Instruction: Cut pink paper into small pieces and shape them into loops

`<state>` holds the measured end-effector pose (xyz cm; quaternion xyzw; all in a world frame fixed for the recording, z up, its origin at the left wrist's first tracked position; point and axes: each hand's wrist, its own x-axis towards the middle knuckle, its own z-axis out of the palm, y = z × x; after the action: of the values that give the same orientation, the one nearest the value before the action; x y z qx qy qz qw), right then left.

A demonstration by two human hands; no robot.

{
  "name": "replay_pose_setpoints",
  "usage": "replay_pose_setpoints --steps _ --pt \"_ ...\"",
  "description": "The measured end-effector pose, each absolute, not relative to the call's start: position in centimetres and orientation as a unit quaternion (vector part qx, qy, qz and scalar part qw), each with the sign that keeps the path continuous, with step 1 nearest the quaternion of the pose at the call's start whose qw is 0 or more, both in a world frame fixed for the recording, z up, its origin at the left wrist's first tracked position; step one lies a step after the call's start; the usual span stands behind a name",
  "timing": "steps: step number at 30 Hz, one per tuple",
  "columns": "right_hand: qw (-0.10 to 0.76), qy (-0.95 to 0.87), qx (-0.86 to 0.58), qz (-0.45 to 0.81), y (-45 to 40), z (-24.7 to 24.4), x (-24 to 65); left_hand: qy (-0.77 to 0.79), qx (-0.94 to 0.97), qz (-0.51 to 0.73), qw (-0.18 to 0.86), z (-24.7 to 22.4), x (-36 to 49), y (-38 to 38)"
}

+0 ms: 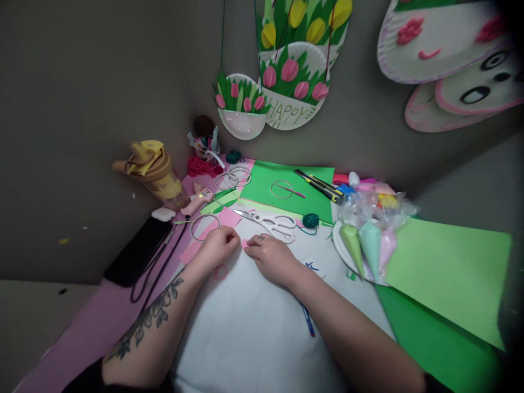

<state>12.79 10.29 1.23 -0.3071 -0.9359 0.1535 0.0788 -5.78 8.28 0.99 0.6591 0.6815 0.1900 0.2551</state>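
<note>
My right hand (272, 257) is closed, with its fingertips on a small piece of pink paper (244, 243). Just left of it, my left hand (220, 246) is pinched, and whatever lies between its fingers is too small to make out. Both hands are over a large white sheet (254, 327). A small pink paper loop (220, 272) lies beneath my left wrist. Behind the hands are white-handled scissors (274, 221) with parted blades, and pink paper scraps (230, 217). A pale ring (196, 228) sits beside my left hand.
At left stand a tumbler (158, 172), a glue gun (198, 201) and a black phone (137, 251). Behind are green paper (262, 183), utility knives (319, 186) and green yarn (310, 220). Clay bags (370, 245) rest on a plate at right. Paper-plate crafts (293, 112) hang above.
</note>
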Motion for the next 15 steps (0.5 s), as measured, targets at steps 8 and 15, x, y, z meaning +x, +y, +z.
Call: replay_pose_setpoints --steps 8,15 --pt "0.086 -0.933 -0.308 0.165 10.3 1.4 12.6 0.710 0.636 0.184 0.242 1.3 -4.9 7.9" --pt "0.126 -0.926 -0.307 0.180 10.3 0.9 12.9 0.748 0.616 0.161 0.188 1.3 -4.0 8.3"
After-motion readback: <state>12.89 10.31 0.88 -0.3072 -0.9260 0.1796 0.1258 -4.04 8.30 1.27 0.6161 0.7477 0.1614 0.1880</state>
